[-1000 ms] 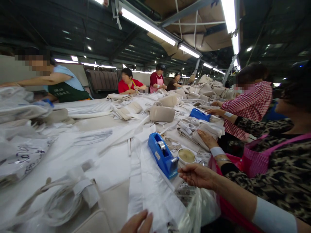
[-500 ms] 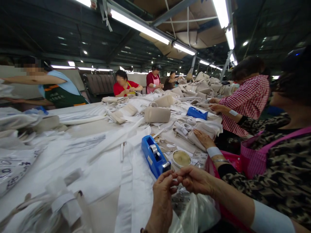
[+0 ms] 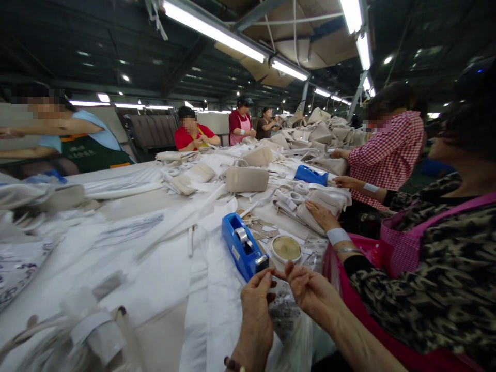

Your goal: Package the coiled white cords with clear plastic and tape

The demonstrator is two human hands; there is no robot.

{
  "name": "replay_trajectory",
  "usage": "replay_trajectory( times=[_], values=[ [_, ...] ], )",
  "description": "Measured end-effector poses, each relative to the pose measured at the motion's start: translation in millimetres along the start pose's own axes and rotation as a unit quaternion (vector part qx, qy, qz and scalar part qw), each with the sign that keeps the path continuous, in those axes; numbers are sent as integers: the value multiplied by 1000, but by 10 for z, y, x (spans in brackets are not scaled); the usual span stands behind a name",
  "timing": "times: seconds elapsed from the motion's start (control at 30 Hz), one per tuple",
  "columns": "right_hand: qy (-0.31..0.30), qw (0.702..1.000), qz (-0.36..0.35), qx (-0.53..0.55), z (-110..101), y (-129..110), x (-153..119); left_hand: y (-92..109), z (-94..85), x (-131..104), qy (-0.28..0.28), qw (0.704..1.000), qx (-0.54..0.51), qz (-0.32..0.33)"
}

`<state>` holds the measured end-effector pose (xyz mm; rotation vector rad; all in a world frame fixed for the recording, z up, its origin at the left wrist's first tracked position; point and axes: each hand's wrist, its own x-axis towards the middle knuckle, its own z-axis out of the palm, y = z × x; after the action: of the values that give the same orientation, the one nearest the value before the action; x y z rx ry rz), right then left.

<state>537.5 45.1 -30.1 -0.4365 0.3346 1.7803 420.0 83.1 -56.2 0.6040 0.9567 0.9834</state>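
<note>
My left hand (image 3: 256,310) is in front of the blue tape dispenser (image 3: 242,247), its thumb and fingers pinched together near the cutting end. Whatever may be in that pinch is too small to make out. My right hand (image 3: 313,290) is palm up beside it, one finger stretched across to the left fingertips and the others loosely bent and apart. A round tub (image 3: 287,249) with a yellowish top sits just beyond my right hand. Clear plastic (image 3: 292,330) hangs below both hands.
White sheeting and beige fabric pieces cover the table, with a beige padded block (image 3: 247,179) and a second blue dispenser (image 3: 311,175) farther back. A bundle of straps (image 3: 93,330) lies front left. Close on my right, a co-worker's hand (image 3: 322,215) rests on fabric; other people stand around.
My right hand has turned palm up and its fingers have loosened from the pinch against my left fingers. My left hand stays pinched. The co-worker's farther hand has moved slightly.
</note>
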Motion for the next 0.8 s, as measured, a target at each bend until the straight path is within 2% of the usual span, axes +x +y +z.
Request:
replay_trajectory(
  times=[0.07, 0.17, 0.2, 0.37, 0.47, 0.5, 0.57, 0.67, 0.7, 0.73, 0.8],
  values=[
    [-20, 995, -28, 91, -24, 85, -8, 3, -1, -9, 0, 1000, 4, -1],
    [-26, 967, -68, 245, -32, 181, -14, 4, -5, -16, -2, 1000, 7, -6],
    [-20, 961, -88, 262, -39, 194, -12, 7, -5, -17, -3, 1000, 7, -9],
    [27, 976, -177, 120, -169, 149, 16, 34, -6, -22, -9, 1000, -3, -28],
    [63, 972, -216, -64, -236, 151, 31, 49, -21, -43, -9, 998, -9, -59],
    [79, 955, -240, -154, -240, 165, 37, 54, -25, -53, -8, 997, -12, -71],
    [104, 894, -292, -324, -214, 197, 56, 63, -25, -75, -4, 996, -20, -91],
    [123, 793, -337, -493, -110, 217, 111, 74, -5, -98, 9, 994, -29, -101],
    [128, 767, -340, -528, -68, 216, 135, 76, 4, -102, 15, 995, -30, -99],
    [130, 751, -339, -551, -25, 213, 159, 77, 12, -105, 20, 995, -31, -96],
    [126, 744, -329, -567, 48, 210, 204, 76, 28, -111, 25, 995, -33, -86]
  ],
)
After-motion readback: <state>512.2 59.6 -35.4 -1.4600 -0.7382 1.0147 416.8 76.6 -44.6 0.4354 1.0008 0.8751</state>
